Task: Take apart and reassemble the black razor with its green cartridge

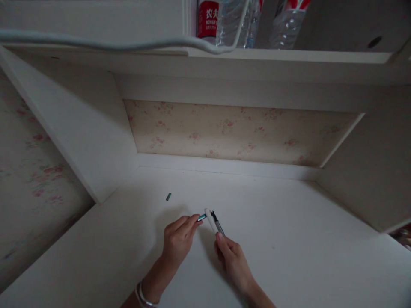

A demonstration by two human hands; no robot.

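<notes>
Over the white surface (289,222), the left hand (180,237) pinches a slim green-and-silver strip (201,217) in its fingers, the free end up by the head of a slender white-and-dark tool (210,220) — touching or just short, I cannot tell. The right hand (233,259) has its fingers wrapped round the tool's lower end. Both look light and stiff; the strip, probably slippery, suits a fingertip pinch at one end. A small dark strip (168,196) lies beyond the left hand.

Dim lt, soft shadows on desk (289,222), wide-angle distort.
</notes>
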